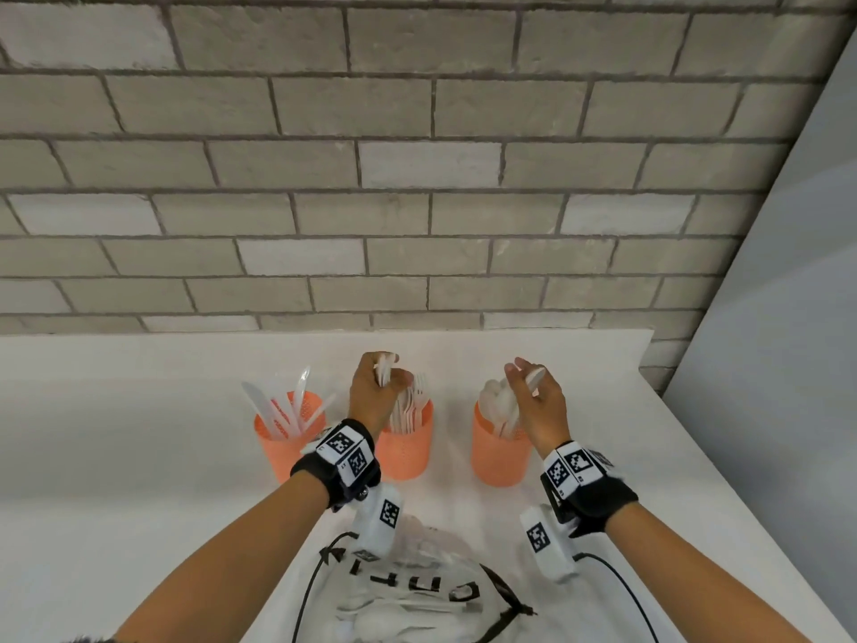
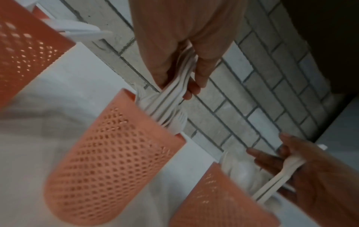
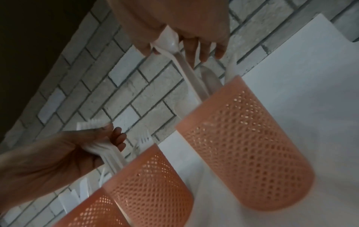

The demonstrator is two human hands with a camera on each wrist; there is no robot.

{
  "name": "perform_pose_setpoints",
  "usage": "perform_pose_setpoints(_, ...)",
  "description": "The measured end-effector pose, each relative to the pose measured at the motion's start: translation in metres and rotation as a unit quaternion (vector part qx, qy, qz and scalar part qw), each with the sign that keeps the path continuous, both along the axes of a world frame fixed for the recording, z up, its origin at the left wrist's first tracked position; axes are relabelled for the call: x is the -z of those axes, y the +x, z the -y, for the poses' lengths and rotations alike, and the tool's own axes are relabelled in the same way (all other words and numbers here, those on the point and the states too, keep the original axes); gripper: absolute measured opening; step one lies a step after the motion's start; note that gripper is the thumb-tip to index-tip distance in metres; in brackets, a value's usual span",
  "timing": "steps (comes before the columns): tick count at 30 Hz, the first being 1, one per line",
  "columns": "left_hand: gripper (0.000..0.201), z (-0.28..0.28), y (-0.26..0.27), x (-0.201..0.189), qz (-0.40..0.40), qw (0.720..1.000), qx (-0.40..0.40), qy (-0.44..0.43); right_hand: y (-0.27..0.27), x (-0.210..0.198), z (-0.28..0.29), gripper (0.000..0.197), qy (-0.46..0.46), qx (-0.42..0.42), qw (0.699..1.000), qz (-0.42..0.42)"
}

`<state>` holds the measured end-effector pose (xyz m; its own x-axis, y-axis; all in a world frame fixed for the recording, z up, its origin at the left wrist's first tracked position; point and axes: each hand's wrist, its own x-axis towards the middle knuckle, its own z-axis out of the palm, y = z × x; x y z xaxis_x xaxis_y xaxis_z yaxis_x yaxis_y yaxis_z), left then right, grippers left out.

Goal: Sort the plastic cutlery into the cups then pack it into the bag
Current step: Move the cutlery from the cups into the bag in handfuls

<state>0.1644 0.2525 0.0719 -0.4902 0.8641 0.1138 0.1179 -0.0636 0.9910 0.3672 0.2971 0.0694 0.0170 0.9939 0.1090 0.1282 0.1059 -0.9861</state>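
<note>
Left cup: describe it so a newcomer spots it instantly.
Three orange mesh cups stand in a row on the white table by the brick wall. The left cup is the one holding knives, and no hand hovers over it.

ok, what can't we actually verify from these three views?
- Bag contents: head view, cut off by the bottom edge and partly covered by the wrist cameras.
- Fork count in the left hand: left wrist view, handles overlap and blur into one bundle.
- Spoon count in the right hand: fingers cover the bowls.
</note>
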Motion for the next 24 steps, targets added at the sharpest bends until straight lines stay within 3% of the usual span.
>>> perform_pose_setpoints(5, 0.014, -0.002, 0.004, 0.022, -0.157, 0.987, 0.019, -0.023, 0.003, 0.02, -0.004, 0.024, 0.054, -0.018, 0.992, 0.114)
perform_pose_setpoints(7, 0.019, -0.004, 0.005, 0.024, -0.218, 0.975, 0.023, -0.025, 0.003, 0.022, -0.005, 0.029, 0.095, -0.033, 0.98, 0.174)
perform_pose_setpoints(11, 0.032, -0.008, 0.006, 0.026, -0.351, 0.935, 0.031, -0.046, 0.003, 0.022, -0.007, 0.039, 0.128, -0.049, 0.938, 0.319)
perform_pose_setpoints(14, 0.037, -0.007, 0.012, 0.028, -0.4, 0.913, 0.045, -0.067, 0.0, 0.017, -0.006, 0.054, 0.123, -0.048, 0.912, 0.387)
perform_pose_setpoints(17, 0.049, -0.006, 0.019, 0.027, -0.452, 0.879, 0.071, -0.135, -0.005, 0.016, -0.009, 0.048, 0.097, -0.04, 0.873, 0.476)
perform_pose_setpoints(20, 0.057, -0.005, 0.023, 0.019, -0.474, 0.852, 0.095, -0.2, -0.006, 0.015, -0.015, 0.052, 0.058, -0.06, 0.874, 0.479)
perform_pose_setpoints(24, 0.061, 0.002, 0.022, 0.004, -0.424, 0.869, 0.114, -0.227, 0.002, 0.01, -0.023, 0.052, 0.048, -0.086, 0.906, 0.411)
